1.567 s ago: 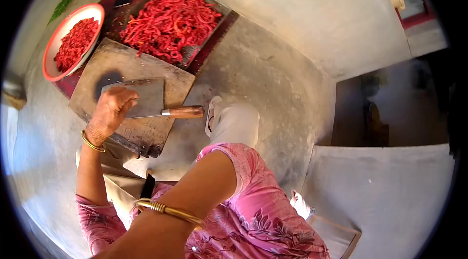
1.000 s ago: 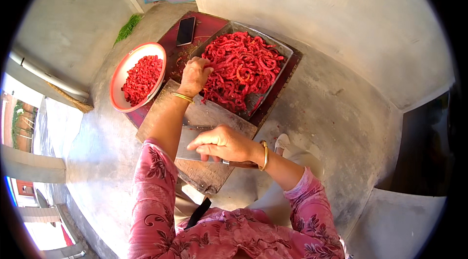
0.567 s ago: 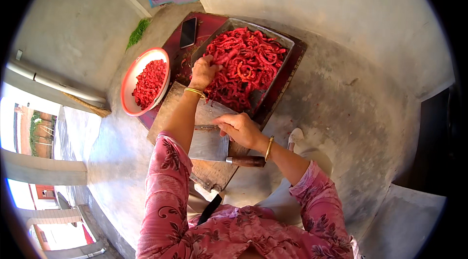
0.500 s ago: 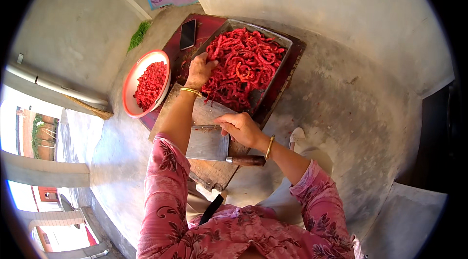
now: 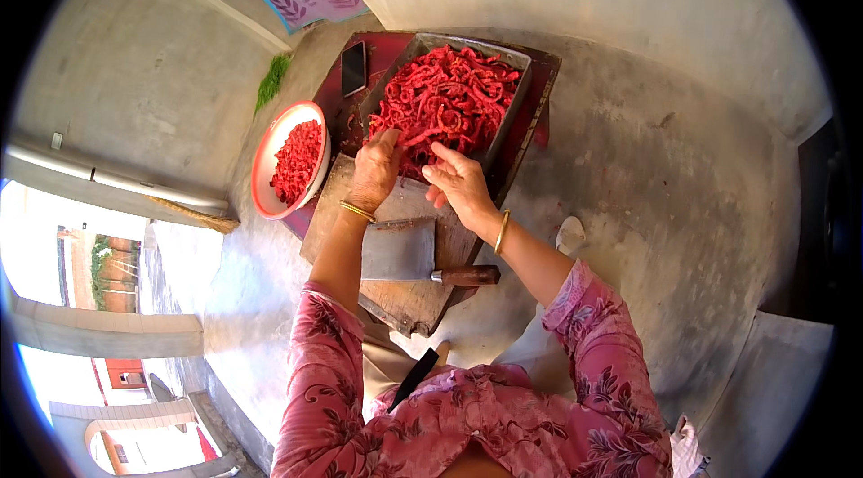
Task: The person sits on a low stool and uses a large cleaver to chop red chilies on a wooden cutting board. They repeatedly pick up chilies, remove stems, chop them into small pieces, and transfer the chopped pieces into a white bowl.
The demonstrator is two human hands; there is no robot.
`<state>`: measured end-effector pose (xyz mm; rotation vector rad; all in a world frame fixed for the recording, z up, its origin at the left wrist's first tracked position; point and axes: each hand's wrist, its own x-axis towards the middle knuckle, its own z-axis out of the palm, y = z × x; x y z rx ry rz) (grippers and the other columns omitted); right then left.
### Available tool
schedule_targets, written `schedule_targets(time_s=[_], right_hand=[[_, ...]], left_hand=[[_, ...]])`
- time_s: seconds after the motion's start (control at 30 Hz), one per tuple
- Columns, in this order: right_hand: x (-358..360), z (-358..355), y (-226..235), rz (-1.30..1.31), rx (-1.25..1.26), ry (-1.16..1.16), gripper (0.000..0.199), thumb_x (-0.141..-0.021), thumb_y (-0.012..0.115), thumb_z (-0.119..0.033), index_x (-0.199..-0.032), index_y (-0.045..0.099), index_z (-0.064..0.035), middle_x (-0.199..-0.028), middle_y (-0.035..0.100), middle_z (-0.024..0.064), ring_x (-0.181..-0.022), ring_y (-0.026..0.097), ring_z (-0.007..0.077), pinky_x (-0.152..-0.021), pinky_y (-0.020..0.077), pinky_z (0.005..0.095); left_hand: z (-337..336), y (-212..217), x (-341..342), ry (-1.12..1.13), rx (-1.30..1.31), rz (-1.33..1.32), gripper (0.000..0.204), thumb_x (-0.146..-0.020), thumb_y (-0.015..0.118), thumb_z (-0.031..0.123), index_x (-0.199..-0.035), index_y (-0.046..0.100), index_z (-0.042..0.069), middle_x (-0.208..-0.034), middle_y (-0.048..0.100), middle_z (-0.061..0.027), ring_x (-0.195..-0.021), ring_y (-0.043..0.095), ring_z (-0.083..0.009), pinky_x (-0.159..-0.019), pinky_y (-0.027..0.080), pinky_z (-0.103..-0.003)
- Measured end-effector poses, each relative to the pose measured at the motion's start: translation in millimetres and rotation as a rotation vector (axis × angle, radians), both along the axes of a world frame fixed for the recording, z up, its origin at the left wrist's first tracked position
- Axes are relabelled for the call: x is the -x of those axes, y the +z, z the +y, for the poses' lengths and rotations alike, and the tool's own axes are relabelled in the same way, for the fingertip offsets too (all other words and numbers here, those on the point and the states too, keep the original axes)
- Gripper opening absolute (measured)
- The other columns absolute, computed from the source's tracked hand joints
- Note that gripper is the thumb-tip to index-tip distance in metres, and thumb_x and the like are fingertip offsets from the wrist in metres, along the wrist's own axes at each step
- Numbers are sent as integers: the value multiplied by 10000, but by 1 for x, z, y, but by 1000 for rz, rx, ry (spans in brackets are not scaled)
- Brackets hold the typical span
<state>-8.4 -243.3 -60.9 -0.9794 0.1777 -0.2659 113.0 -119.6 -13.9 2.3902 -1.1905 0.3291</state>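
Long, wrinkled red chili peppers [image 5: 449,100] are heaped in a dark metal tray [image 5: 515,60]. At the tray's near left corner my left hand [image 5: 376,170] is closed on a few chili peppers, partly hidden by its fingers. My right hand [image 5: 457,183] hovers at the tray's near edge, fingers apart, with nothing visible in it. Below both hands a cleaver [image 5: 400,250] lies flat on a wooden cutting board [image 5: 430,303], its brown handle pointing right. Left of the board, a white bowl with a red rim [image 5: 259,168] contains chopped red chili pieces [image 5: 298,161].
A dark red low table [image 5: 395,44] carries the tray and board. A black phone [image 5: 354,69] lies by the tray's far left side. A straw broom [image 5: 200,215] and a tuft of green stalks [image 5: 272,80] are on the left. A concrete wall [image 5: 611,1] rises behind.
My left hand has drawn back from the heap toward the board. My right hand has moved forward from above the cleaver to the tray's near edge, its fingers spreading.
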Motion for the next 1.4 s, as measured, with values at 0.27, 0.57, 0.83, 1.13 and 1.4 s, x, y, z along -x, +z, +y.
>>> schedule_targets(time_s=[0.27, 0.57, 0.83, 1.13, 1.4], right_hand=[[-15, 7, -3, -99, -204, -151, 265, -911, 618, -239, -933, 654, 22, -767, 623, 49, -550, 587, 92, -467, 473, 205], [-11, 3, -5, 123, -104, 173, 321, -899, 580, -90, -1166, 530, 82, -755, 635, 110, -461, 587, 131, -345, 455, 232], [-11, 17, -10, 71, -79, 245, 193, -885, 617, -140, -926, 584, 46, -701, 606, 85, -463, 566, 117, -347, 449, 241], [-5, 21, -11, 70, -143, 170, 158, -873, 646, -154, -829, 617, -5, -634, 604, 68, -438, 550, 114, -340, 411, 232], [8, 19, -5, 36, -31, 288, 173, -915, 608, -193, -874, 623, -25, -664, 609, 18, -494, 564, 80, -427, 443, 212]], left_hand=[[28, -8, 20, -57, 24, 791, 200, -842, 624, 101, -1015, 582, 10, -808, 637, -62, -649, 625, -187, -590, 503, -334], [51, -14, 14, -87, 538, 1161, 205, -942, 523, 93, -1093, 603, -20, -720, 598, -53, -574, 576, -122, -510, 479, -237], [25, -14, 33, -176, 70, 491, 409, -887, 517, -17, -1294, 522, 31, -841, 607, -57, -730, 596, -160, -705, 486, -260], [14, 38, 55, -199, -183, 860, 568, -891, 536, 16, -1421, 331, 23, -899, 617, -79, -801, 586, -156, -753, 489, -310], [33, 30, -107, 164, 219, 680, 155, -851, 619, 84, -945, 686, -20, -716, 655, -29, -670, 586, -95, -624, 480, -246]])
